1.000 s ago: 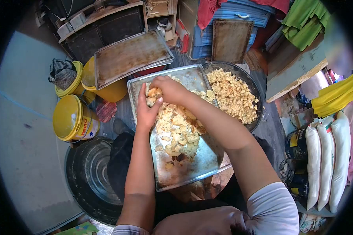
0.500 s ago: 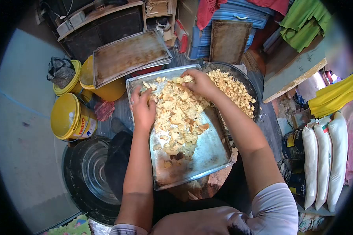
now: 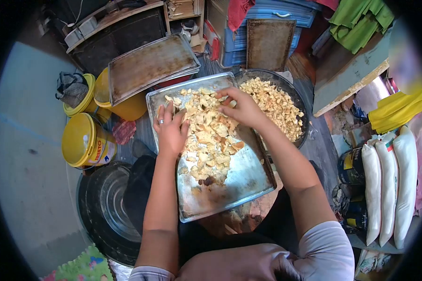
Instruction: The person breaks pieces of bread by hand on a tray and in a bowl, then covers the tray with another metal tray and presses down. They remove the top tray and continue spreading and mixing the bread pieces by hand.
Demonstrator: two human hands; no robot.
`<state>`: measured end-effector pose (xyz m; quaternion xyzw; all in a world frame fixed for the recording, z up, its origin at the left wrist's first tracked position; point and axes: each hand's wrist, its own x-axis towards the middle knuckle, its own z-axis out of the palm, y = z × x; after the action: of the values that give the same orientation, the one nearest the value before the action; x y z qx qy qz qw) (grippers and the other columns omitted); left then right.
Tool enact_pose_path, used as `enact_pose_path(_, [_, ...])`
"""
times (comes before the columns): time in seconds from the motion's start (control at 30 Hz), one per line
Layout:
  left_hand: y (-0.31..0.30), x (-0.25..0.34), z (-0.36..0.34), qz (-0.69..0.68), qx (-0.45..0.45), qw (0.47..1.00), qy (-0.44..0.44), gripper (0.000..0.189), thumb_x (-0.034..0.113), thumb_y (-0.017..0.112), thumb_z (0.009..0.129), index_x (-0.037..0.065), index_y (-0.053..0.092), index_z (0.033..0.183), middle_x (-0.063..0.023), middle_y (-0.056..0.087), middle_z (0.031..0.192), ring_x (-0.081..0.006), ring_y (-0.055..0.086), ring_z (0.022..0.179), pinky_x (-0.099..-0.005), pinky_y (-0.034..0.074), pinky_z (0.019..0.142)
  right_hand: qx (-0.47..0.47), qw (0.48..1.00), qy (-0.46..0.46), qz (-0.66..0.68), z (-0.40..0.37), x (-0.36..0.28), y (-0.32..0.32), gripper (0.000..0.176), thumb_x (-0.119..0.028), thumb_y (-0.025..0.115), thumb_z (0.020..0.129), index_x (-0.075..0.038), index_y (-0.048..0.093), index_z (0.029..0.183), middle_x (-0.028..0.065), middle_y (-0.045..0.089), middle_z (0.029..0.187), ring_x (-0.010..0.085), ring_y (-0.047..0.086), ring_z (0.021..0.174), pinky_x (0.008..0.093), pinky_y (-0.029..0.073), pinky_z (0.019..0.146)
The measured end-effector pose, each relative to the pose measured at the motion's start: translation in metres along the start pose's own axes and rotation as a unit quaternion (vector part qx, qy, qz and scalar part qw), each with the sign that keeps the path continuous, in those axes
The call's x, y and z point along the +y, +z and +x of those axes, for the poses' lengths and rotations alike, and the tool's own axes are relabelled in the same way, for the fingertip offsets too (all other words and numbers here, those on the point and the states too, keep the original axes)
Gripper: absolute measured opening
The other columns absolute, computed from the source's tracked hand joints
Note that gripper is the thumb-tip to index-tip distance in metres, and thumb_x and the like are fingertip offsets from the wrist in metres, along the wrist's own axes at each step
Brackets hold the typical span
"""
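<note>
Across the metal tray [image 3: 241, 182] of bread pieces [image 3: 206, 133], both hands [image 3: 171, 135] [image 3: 245, 108], earlier together, now sit apart

Pieces [image 3: 208, 129]: cream, some brown-edged. Tray [image 3: 241, 171]: silver, brown-stained. Bucket [image 3: 77, 138]: yellow, nine o'clock. Drawers [image 3: 265, 13]: blue, one o'clock. Basin [image 3: 105, 199]: black, eight o'clock.

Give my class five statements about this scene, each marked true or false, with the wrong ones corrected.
1. The metal tray holds pale broken pieces. True.
2. The round dark pan is filled with water. False: it holds similar pieces.
3. There is a ring on the left hand. True.
4. The right hand is inside the pan. False: it is over the tray.
5. Three white sacks are at the picture's right side. True.
</note>
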<state>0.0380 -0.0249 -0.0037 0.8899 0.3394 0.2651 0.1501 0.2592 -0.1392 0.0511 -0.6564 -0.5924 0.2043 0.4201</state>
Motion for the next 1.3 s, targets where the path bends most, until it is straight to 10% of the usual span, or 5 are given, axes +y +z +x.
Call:
enact_pose_path(0.27, [-0.019, 0.040, -0.063, 0.015, -0.209, 0.974, 0.090, 0.052, 0.046, 0.057, 0.087, 0.015, 0.055, 0.128, -0.0169, 0.039, 0.142, -0.0371, 0.018, 0.141, -0.0595, 0.012, 0.109, -0.013, 0.962, -0.026, -0.270, -0.081, 0.004, 0.058, 0.058, -0.046, 0.054, 0.089, -0.009, 0.048, 0.133, 0.0194, 0.038, 0.143, 0.0384, 0.034, 0.131, 0.0509, 0.019, 0.112])
enact_pose_path(0.43, [-0.043, 0.044, -0.089, 0.005, -0.237, 0.969, 0.064, 0.043, 0.039, 0.064, 0.084, 0.010, 0.061, 0.117, -0.0173, 0.041, 0.140, -0.0384, 0.025, 0.138, -0.0590, 0.016, 0.108, -0.036, 0.987, -0.070, -0.142, -0.114, -0.017, 0.068, 0.034, -0.016, 0.063, 0.082, -0.010, 0.059, 0.116, 0.0168, 0.045, 0.135, 0.0365, 0.042, 0.123, 0.0450, 0.034, 0.105])
enact_pose_path(0.8, [-0.048, 0.052, -0.145, 0.003, -0.210, 0.976, 0.060, 0.040, 0.033, 0.070, 0.078, 0.008, 0.061, 0.109, -0.0180, 0.033, 0.145, -0.0397, 0.024, 0.138, -0.0560, 0.018, 0.109, 0.122, 0.991, 0.006, -0.049, -0.108, -0.024, 0.066, 0.019, -0.012, 0.063, 0.083, -0.007, 0.063, 0.101, 0.0152, 0.055, 0.122, 0.0356, 0.052, 0.108, 0.0391, 0.045, 0.089])
enact_pose_path(1.03, [-0.051, 0.058, -0.171, -0.012, -0.160, 0.983, 0.087, 0.047, 0.038, 0.065, 0.083, 0.016, 0.057, 0.124, -0.0202, 0.027, 0.149, -0.0404, 0.020, 0.140, -0.0585, 0.017, 0.110, 0.000, 0.965, -0.055, -0.255, -0.165, -0.033, 0.088, 0.043, -0.036, 0.058, 0.088, -0.015, 0.055, 0.125, 0.0104, 0.038, 0.145, 0.0319, 0.033, 0.135, 0.0536, 0.016, 0.112])
enact_pose_path(1.3, [-0.064, 0.074, -0.196, 0.056, -0.255, 0.957, 0.123, 0.062, 0.044, 0.063, 0.083, 0.018, 0.047, 0.137, -0.0147, 0.030, 0.149, -0.0404, 0.021, 0.139, -0.0592, 0.017, 0.109, -0.124, 0.945, -0.111, -0.283, -0.212, -0.038, 0.080, 0.046, -0.038, 0.057, 0.088, -0.022, 0.052, 0.131, 0.0082, 0.037, 0.146, 0.0287, 0.032, 0.136, 0.0543, 0.014, 0.113])
